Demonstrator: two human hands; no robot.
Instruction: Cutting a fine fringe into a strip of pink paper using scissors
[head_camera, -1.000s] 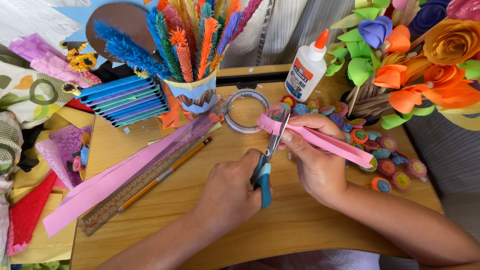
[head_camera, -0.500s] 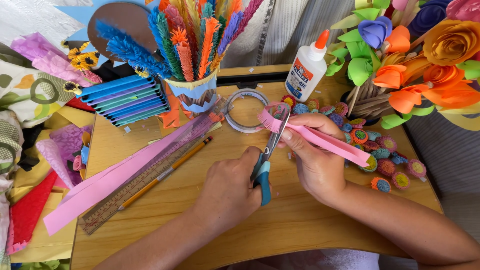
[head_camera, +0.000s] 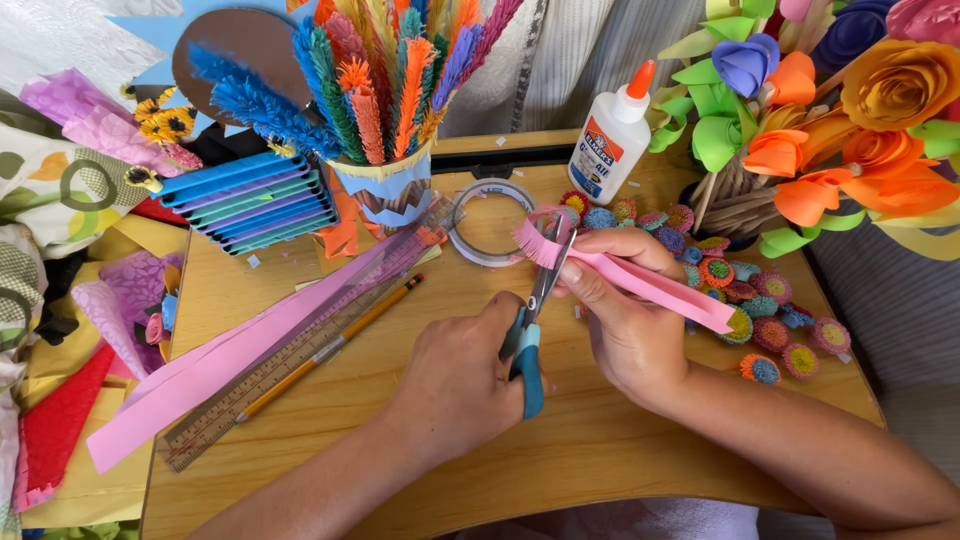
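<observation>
The pink strip (head_camera: 640, 285) is folded paper, held up just above the table (head_camera: 600, 470) near the middle; it looks thin, light and bendy, and I think it would rip or crease if pulled hard; its far end is snipped into a little fringe, so the best place to hold it is the plain long part, close to the cuts. The right hand (head_camera: 625, 325) pinches the strip there with thumb and fingers. The left hand (head_camera: 455, 375) is closed round the blue handles of the scissors (head_camera: 532, 325); the blades stand a little apart at the fringe.

Behind the strip lies a clear tape ring (head_camera: 490, 222); past that stands a white glue bottle (head_camera: 610, 130) with an orange cap and a blue and orange label. Small paper flowers (head_camera: 770, 325) lie to the right. To the left are more pink strips (head_camera: 215, 365), a ruler (head_camera: 290, 350) and a pencil (head_camera: 335, 345); a paper-wrapped cup (head_camera: 385, 190) holds fringed sticks.
</observation>
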